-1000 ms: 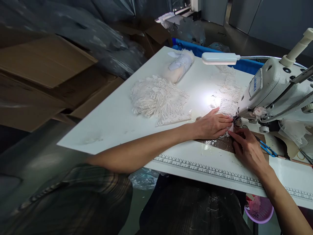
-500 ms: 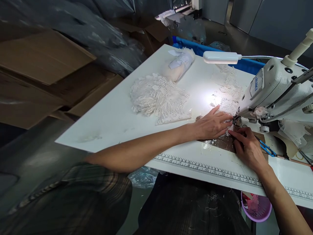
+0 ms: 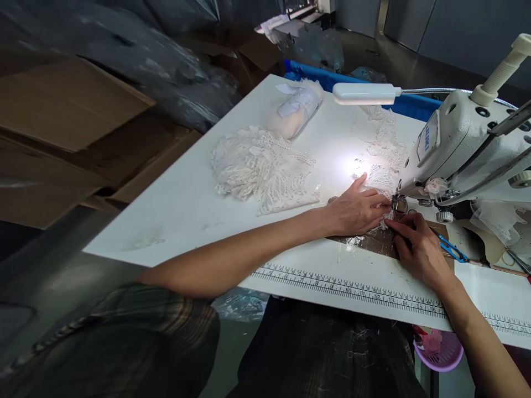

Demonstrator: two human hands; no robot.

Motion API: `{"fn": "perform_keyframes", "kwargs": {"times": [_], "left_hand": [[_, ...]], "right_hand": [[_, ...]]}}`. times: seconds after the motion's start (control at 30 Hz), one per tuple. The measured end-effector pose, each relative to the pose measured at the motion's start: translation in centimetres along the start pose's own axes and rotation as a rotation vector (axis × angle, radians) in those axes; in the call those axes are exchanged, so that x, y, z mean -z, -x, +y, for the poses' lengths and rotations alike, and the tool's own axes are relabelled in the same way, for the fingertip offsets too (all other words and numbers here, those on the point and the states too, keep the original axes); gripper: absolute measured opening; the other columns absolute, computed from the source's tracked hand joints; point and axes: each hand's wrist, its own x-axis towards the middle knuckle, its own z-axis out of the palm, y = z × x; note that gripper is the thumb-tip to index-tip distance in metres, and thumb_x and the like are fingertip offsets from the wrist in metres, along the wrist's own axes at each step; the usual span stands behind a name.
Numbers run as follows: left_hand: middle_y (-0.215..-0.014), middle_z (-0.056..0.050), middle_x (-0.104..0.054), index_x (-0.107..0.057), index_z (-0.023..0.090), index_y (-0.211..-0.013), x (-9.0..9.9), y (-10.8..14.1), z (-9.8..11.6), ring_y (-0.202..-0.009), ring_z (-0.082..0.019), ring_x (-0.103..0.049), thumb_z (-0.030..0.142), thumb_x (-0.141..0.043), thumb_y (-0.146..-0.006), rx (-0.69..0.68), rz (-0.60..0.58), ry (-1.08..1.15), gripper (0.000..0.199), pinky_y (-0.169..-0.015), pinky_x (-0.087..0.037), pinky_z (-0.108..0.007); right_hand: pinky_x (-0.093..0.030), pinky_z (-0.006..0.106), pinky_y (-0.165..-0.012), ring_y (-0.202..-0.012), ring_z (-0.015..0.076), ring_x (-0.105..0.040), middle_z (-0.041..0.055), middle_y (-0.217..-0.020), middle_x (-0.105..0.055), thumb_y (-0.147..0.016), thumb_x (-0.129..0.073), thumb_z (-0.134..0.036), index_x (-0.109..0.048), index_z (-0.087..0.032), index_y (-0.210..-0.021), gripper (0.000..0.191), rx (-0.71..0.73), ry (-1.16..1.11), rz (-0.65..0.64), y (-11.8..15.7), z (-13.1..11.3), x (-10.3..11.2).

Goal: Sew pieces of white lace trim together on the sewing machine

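A strip of white lace [image 3: 380,170] runs over the table to the needle area of a white sewing machine [image 3: 452,130]. My left hand [image 3: 357,211] lies flat on the lace, left of the presser foot, its fingers spread and the thumb pointing away. Just in front of the foot, my right hand [image 3: 420,243] pinches the near edge of the lace between thumb and forefinger. A bunched pile of white lace [image 3: 261,166] sits on the left of the table, with a wrapped cream bundle [image 3: 295,109] behind it.
A white lamp [image 3: 365,94] shines on the tabletop [image 3: 174,221]. Blue snips [image 3: 452,250] lie right of my right hand. A ruler strip [image 3: 344,287] follows the front edge. Cardboard boxes [image 3: 70,105] stand at the left, and a purple basket [image 3: 446,354] is below the table.
The whole view has shifted slightly, so the table and machine appear a little farther left. Both hands keep nearly the same places at the lace.
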Motion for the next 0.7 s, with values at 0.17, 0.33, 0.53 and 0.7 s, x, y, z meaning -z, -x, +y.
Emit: {"fn": "perform_keyframes", "kwargs": {"times": [0.17,0.33,0.53,0.7], "left_hand": [[-0.123,-0.007,-0.066,-0.065,0.023,-0.116,-0.11,-0.03,-0.05,-0.102,-0.021,-0.063,0.022,-0.04,-0.101,0.009,-0.016,-0.013,0.03,-0.111,-0.033,-0.064],[-0.124,-0.007,-0.065,-0.066,0.021,-0.116,-0.35,-0.07,0.01,-0.103,-0.021,-0.064,0.022,-0.039,-0.102,0.043,0.014,-0.01,0.03,-0.111,-0.033,-0.062],[-0.123,-0.01,-0.065,-0.064,0.019,-0.119,-0.52,-0.29,0.37,-0.105,-0.023,-0.062,0.027,-0.036,-0.104,0.101,0.003,-0.048,0.033,-0.107,-0.037,-0.055],[-0.12,-0.008,-0.067,-0.064,0.019,-0.119,-0.92,-0.5,0.64,-0.103,-0.022,-0.062,0.028,-0.036,-0.105,0.162,0.056,-0.057,0.032,-0.092,-0.042,-0.042]], "right_hand": [[-0.058,0.038,-0.071,-0.081,0.0199,-0.06,0.0104,-0.098,-0.058,-0.092,-0.046,-0.021,-0.071,-0.023,-0.116,0.034,0.003,0.031,0.019,0.1,-0.03,-0.24],[-0.057,0.038,-0.068,-0.079,0.0192,-0.059,0.0106,-0.1,-0.057,-0.093,-0.046,-0.021,-0.068,-0.024,-0.121,0.036,0.017,0.079,0.027,0.21,0.15,-0.51],[-0.055,0.035,-0.063,-0.076,0.0192,-0.058,0.0125,-0.102,-0.056,-0.094,-0.044,-0.021,-0.063,-0.021,-0.125,0.037,0.0,0.136,0.005,-0.09,0.08,-0.44],[-0.052,0.032,-0.058,-0.072,0.0182,-0.057,0.0126,-0.1,-0.057,-0.094,-0.043,-0.022,-0.063,-0.021,-0.126,0.038,-0.021,0.163,-0.001,-0.52,0.18,-0.63]]}}
